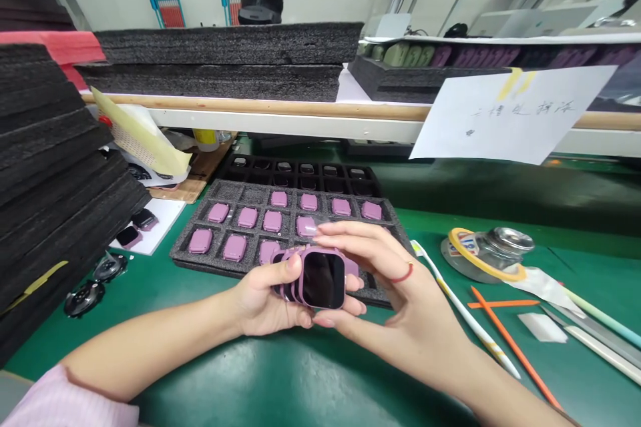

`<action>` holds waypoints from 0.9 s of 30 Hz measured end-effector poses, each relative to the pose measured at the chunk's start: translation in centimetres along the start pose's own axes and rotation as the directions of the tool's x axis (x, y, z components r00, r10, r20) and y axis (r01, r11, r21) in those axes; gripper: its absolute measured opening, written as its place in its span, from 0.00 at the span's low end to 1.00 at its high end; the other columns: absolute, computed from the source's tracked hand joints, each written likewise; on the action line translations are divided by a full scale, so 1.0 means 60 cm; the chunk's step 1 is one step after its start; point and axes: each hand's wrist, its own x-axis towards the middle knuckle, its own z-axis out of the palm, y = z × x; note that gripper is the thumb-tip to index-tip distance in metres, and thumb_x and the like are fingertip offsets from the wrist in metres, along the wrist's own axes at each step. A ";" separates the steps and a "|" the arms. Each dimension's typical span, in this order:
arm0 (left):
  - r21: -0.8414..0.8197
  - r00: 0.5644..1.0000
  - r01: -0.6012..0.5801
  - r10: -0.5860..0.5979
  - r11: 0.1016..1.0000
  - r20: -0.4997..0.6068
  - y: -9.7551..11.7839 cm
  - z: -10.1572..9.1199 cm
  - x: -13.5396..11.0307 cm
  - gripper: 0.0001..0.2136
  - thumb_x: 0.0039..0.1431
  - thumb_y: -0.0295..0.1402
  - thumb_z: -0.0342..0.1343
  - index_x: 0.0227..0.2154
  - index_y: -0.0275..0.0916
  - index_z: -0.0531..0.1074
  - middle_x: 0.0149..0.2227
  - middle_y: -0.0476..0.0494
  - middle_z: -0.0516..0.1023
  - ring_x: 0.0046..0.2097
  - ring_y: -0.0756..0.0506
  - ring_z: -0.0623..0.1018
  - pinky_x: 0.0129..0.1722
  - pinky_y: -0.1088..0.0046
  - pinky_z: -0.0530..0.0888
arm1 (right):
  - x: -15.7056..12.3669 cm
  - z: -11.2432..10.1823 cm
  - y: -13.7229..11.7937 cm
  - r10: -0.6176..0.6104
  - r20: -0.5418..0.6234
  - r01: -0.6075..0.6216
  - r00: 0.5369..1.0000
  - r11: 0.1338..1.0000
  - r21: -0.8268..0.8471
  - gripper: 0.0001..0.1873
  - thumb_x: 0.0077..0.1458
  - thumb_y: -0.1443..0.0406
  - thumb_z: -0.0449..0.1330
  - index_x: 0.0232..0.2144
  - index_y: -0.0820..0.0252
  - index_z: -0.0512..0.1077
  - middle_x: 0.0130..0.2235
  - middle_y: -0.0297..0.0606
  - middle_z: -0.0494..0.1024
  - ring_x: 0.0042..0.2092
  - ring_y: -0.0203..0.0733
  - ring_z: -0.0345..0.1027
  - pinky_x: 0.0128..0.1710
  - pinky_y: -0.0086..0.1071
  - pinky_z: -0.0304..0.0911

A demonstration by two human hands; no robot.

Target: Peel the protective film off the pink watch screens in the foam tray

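Observation:
My left hand (270, 297) is closed around a stack of several purple smartwatch cases, its thumb on the left edge and fingertips showing at the right. The front watch case (324, 280) faces me with a dark glossy screen. My right hand (395, 280) is curved around the stack with fingers apart, the fingertips above the front case and the thumb just below it. Whether the right fingertips touch the case, I cannot tell. Behind the hands lies a black foam tray (245, 195) with purple watch cases (235, 247) in its compartments; the hands hide part of it.
Another dark tray (345, 180) lies behind. Foam sheets (45, 167) are piled at left, near loose round watches (85, 297). At right are a toothbrush (465, 307), orange sticks (515, 347), a glass jar (493, 253) and a roll of tape (463, 247). A shelf edge (300, 113) crosses above.

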 end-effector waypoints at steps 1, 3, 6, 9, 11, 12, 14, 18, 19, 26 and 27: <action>0.010 1.000 0.001 -0.001 1.000 0.002 0.001 -0.001 0.000 0.27 0.51 0.54 0.67 0.45 0.35 0.80 0.45 0.34 0.82 0.38 0.48 0.81 0.24 0.84 0.66 | 0.000 0.002 0.000 -0.008 0.006 0.008 1.000 1.000 -0.010 0.29 0.50 0.61 0.73 0.53 0.51 0.71 0.53 0.44 0.76 0.58 0.52 0.71 0.57 0.47 0.72; 0.028 1.000 0.002 -0.002 1.000 0.003 0.003 0.001 0.001 0.28 0.51 0.54 0.67 0.44 0.35 0.81 0.44 0.34 0.82 0.35 0.48 0.80 0.21 0.83 0.63 | 0.001 0.005 -0.001 -0.027 -0.004 0.027 1.000 0.999 -0.024 0.27 0.50 0.61 0.72 0.53 0.50 0.72 0.51 0.43 0.78 0.56 0.51 0.72 0.55 0.46 0.73; 0.037 1.000 0.012 -0.013 0.999 0.003 0.007 0.006 0.003 0.28 0.47 0.54 0.69 0.42 0.35 0.81 0.39 0.36 0.82 0.32 0.48 0.78 0.19 0.81 0.59 | 0.002 0.004 -0.003 -0.052 -0.011 0.052 0.999 0.997 -0.051 0.27 0.51 0.61 0.72 0.53 0.50 0.72 0.50 0.43 0.79 0.55 0.52 0.74 0.52 0.46 0.75; 0.029 1.000 0.023 -0.023 0.999 -0.004 0.009 0.009 0.004 0.28 0.45 0.53 0.71 0.41 0.34 0.80 0.37 0.37 0.81 0.30 0.48 0.77 0.19 0.80 0.57 | 0.002 0.003 -0.004 -0.066 -0.010 0.065 0.998 0.996 -0.066 0.27 0.51 0.61 0.72 0.53 0.50 0.72 0.50 0.43 0.79 0.55 0.53 0.74 0.52 0.46 0.75; 0.026 0.999 0.047 -0.046 0.999 -0.004 0.008 0.008 0.003 0.30 0.45 0.54 0.71 0.42 0.33 0.80 0.37 0.35 0.81 0.30 0.49 0.77 0.20 0.79 0.58 | 0.001 0.004 -0.004 -0.073 -0.005 0.072 0.997 0.994 -0.077 0.27 0.51 0.61 0.72 0.53 0.49 0.72 0.50 0.43 0.79 0.55 0.53 0.73 0.52 0.46 0.75; 0.027 0.999 0.050 -0.050 0.998 -0.002 0.008 0.007 0.002 0.30 0.45 0.54 0.70 0.43 0.32 0.80 0.38 0.35 0.82 0.30 0.49 0.77 0.20 0.79 0.58 | 0.000 0.005 -0.003 -0.072 0.001 0.071 0.997 0.994 -0.081 0.28 0.51 0.61 0.72 0.54 0.49 0.72 0.50 0.43 0.79 0.56 0.53 0.73 0.53 0.46 0.75; 0.018 1.000 0.021 -0.021 1.000 0.004 0.006 0.006 0.001 0.27 0.48 0.52 0.70 0.44 0.35 0.80 0.41 0.35 0.82 0.34 0.47 0.79 0.21 0.80 0.59 | -0.003 0.005 -0.003 -0.055 0.020 0.056 0.998 0.997 -0.049 0.34 0.51 0.62 0.72 0.59 0.48 0.68 0.55 0.43 0.77 0.58 0.53 0.71 0.57 0.47 0.73; -0.025 0.998 -0.059 0.060 0.998 0.037 0.005 0.009 0.002 0.21 0.54 0.46 0.69 0.47 0.41 0.79 0.45 0.38 0.81 0.43 0.44 0.81 0.22 0.82 0.60 | -0.011 -0.007 -0.001 -0.051 -0.128 0.064 0.991 0.993 0.101 0.40 0.56 0.69 0.67 0.66 0.44 0.59 0.62 0.41 0.71 0.62 0.52 0.68 0.61 0.49 0.70; -0.028 0.997 -0.061 0.062 0.998 0.043 0.006 0.010 0.003 0.21 0.54 0.45 0.69 0.47 0.41 0.78 0.44 0.37 0.81 0.43 0.43 0.81 0.22 0.82 0.60 | -0.013 -0.014 -0.002 -0.083 -0.178 0.098 0.980 0.993 0.073 0.36 0.56 0.72 0.66 0.64 0.43 0.64 0.59 0.38 0.74 0.60 0.51 0.71 0.59 0.47 0.72; -0.062 0.997 -0.033 0.028 0.998 -0.071 0.007 0.018 0.004 0.23 0.46 0.45 0.74 0.41 0.37 0.77 0.31 0.46 0.74 0.28 0.52 0.71 0.23 0.81 0.64 | -0.040 -0.040 -0.030 -0.082 0.069 0.086 0.994 0.994 -0.062 0.19 0.68 0.64 0.54 0.56 0.39 0.75 0.49 0.33 0.83 0.49 0.49 0.79 0.54 0.42 0.76; -0.060 0.997 -0.029 0.025 0.998 -0.077 0.007 0.019 0.004 0.24 0.46 0.45 0.74 0.42 0.37 0.77 0.31 0.46 0.74 0.28 0.53 0.71 0.24 0.81 0.65 | -0.043 -0.036 -0.033 -0.073 0.055 0.077 0.996 0.994 -0.079 0.19 0.69 0.64 0.52 0.56 0.38 0.74 0.49 0.32 0.83 0.49 0.49 0.79 0.55 0.42 0.75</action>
